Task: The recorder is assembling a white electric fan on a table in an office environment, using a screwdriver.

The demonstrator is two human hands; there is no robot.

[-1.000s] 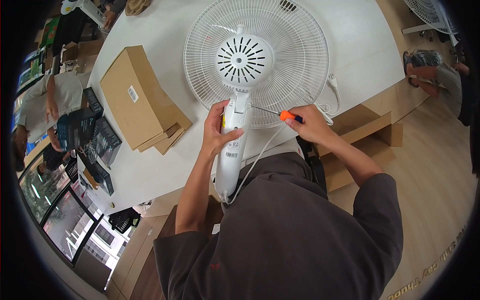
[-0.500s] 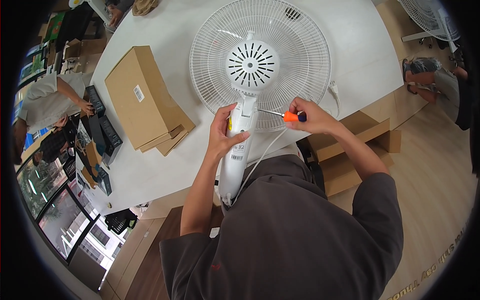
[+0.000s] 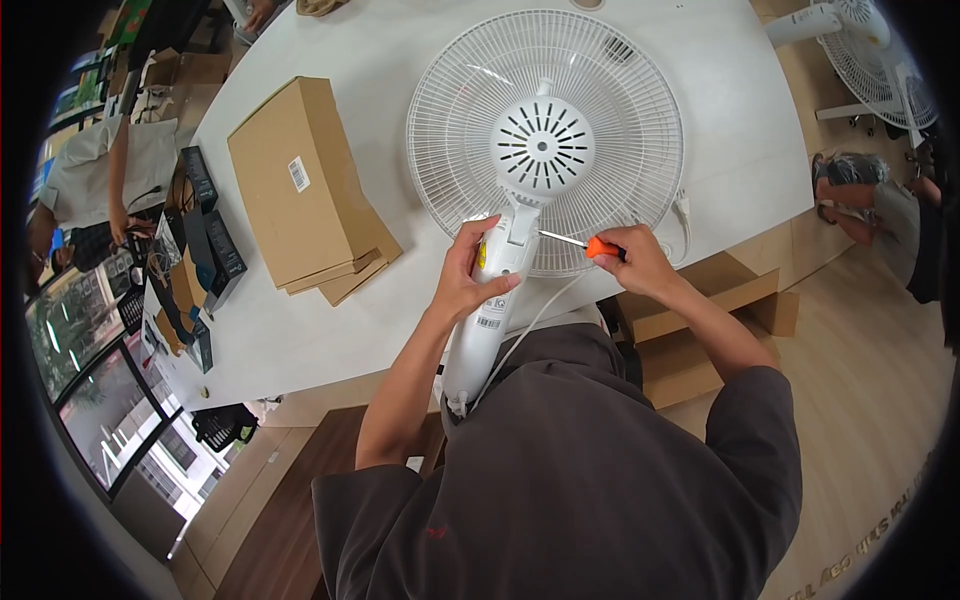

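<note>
Left grip wrapped round the fan, right grip pinching the screwdriver; fan's across the tabletop's near edge, column overhanging. If my left hold slackens, it could roll and the screwdriver might skid!

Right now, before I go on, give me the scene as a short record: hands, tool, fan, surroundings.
left hand: around the white fan column, near its upper end
right hand: gripping the screwdriver
screwdriver: orange handle, tip at the column's right side; contact unclear
fan cage: on the white table, motor housing facing up
power plug: right of the cage
cardboard box: on the table, left of the cage
</note>
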